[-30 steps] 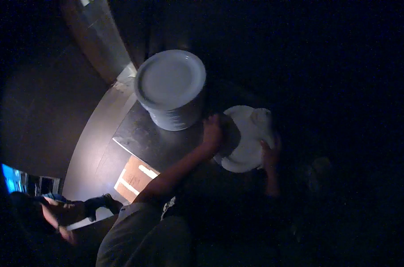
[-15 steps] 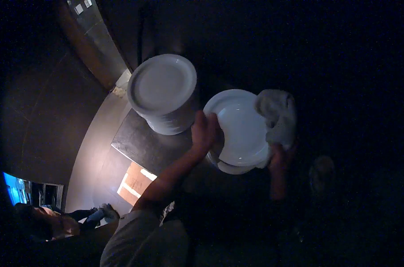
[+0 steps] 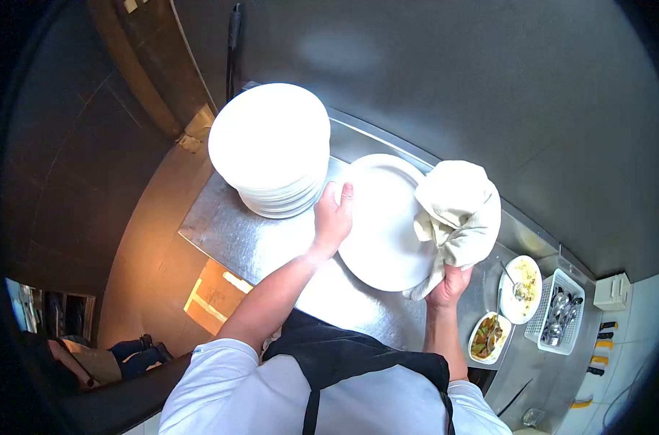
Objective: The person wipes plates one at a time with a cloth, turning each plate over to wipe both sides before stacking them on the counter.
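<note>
One round white plate [image 3: 384, 232], face up, above the steel counter [image 3: 220, 206], between the two hands. One left hand [image 3: 333, 217], partly closed, gripping the plate's left rim, thumb uppermost. One right hand [image 3: 449, 288], curled round an off-white cloth [image 3: 463, 210], bunched and draped over the plate's right edge; the fingers lie under the fabric, so whether they reach the rim cannot be told. One tall stack of white plates [image 3: 282, 201], just left of the left hand, standing on the counter. To the right, apart from the right hand: one white dish [image 3: 538, 290] of pale food with a spoon; one smaller white bowl [image 3: 474, 354] of brown and green food with a utensil; one white perforated basket [image 3: 538, 317] of metal cutlery. Beyond the counter's left edge: one cardboard box [image 3: 217, 296], taped, and another person [image 3: 93, 359] at lower left.
</note>
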The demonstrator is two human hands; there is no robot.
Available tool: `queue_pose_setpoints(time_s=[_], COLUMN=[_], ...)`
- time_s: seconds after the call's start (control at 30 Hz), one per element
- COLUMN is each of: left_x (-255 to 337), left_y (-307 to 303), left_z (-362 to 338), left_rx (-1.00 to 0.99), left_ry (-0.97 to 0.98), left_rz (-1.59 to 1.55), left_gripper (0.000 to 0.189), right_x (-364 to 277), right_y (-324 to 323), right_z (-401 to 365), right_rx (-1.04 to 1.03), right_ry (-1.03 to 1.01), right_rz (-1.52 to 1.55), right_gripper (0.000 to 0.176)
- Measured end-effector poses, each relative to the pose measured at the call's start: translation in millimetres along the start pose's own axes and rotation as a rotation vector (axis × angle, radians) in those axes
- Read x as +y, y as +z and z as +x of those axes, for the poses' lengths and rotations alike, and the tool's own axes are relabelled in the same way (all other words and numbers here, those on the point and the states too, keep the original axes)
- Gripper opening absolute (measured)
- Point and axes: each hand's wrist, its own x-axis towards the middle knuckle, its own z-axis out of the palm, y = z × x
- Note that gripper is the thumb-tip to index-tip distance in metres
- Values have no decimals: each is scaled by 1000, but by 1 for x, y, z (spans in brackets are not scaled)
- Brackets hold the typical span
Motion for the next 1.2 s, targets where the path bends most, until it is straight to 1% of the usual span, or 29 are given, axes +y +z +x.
queue_pose_setpoints(time_s=[0.03, 0.07, 0.17, 0.23, 0.27, 0.37, 0.4, 0.43, 0.47, 0.53, 0.57, 0.6, 0.63, 0.67, 0.7, 0.73, 0.77, 0.8, 0.83, 0.87, 0.9, 0.93, 0.97, 1.03, 1.07, 1.1, 1.13, 1.17, 1.2], left_x=[1, 3, 19, 26, 31, 28, 22, 18, 13, 19, 11, -5, 6, 18, 7, 21, 35, 54, 70, 71, 68, 67, 64, 50, -4, -58, -66, -54, -32], left_y=[1, 3, 11, 22, 28, 34, 37, 33, 26, 15, 20, 28, 26, 24, 31, 36, 37, 29, 24, 23, 20, 16, 13, 11, 35, 59, 64, 63, 62], left_z=[-1, -1, -12, -25, -31, -20, -10, -1, 8, 11, 7, 1, -8, -18, -29, -41, -49, -51, -50, -40, -32, -24, -17, -4, -2, 0, -13, -27, -40], left_rx=[-15, -34, -130, -178, -155, -106, -4, 0, 2, -18, -88, -159, -176, -146, -109, -231, -340, -278, -265, -237, -211, -188, -178, -221, -277, -333, -354, -369, -386], left_ry=[9, 21, 27, 55, 79, -34, 25, 20, 12, -9, 5, 19, 312, 605, 742, 433, 117, 325, 196, 190, 156, 132, 111, 111, 175, 238, 443, 543, 533], left_rz=[-37, -73, -106, -81, -105, -286, -294, -266, -235, -178, -225, -274, -124, 12, 41, -163, -361, -260, -411, -385, -385, -367, -349, -271, -280, -293, -246, -221, -244], left_gripper=[42, 44, 47, 46, 44, 44, 45, 46, 46, 45, 43, 40, 35, 31, 31, 31, 31, 36, 47, 52, 54, 56, 58, 60, 51, 42, 37, 36, 34], right_x=[-2, 5, 1, 14, 21, 56, 67, 63, 55, -5, -18, -27, -31, -29, -21, -11, 3, 2, 16, 31, 31, 45, 58, 33, 16, -1, -17, -24, -27], right_y=[-1, -10, 7, 34, 43, 43, 30, 31, 26, 42, 41, 38, 35, 33, 35, 42, 58, 69, 61, 53, 54, 39, 24, 34, 36, 39, 43, 48, 54], right_z=[-3, 1, 24, 33, 30, -22, -44, -55, -61, -55, -44, -29, -13, 2, 14, 20, 20, 16, 3, -10, -31, -45, -58, -60, -50, -33, -9, 11, 26], right_rx=[-19, 39, 51, 197, 189, 165, 40, -83, -140, -234, -244, -243, -235, -211, -161, -99, 59, 9, -67, -142, -128, -236, -299, -322, -339, -367, -377, -364, -341], right_ry=[26, 62, 326, 583, 562, 514, 243, -29, -244, -684, -766, -801, -821, -762, -598, -413, -74, 19, 76, 134, 93, -105, -328, -208, -311, -516, -732, -833, -814], right_rz=[13, -5, 294, 379, 319, 136, -156, -442, -641, -1026, -1038, -1014, -988, -925, -798, -647, -309, -258, -234, -212, -170, -395, -602, -363, -430, -625, -825, -917, -918], right_gripper=[44, 47, 33, 32, 32, 32, 33, 34, 31, 28, 29, 31, 32, 34, 37, 39, 38, 38, 38, 38, 39, 46, 56, 74, 69, 64, 59, 55, 50])
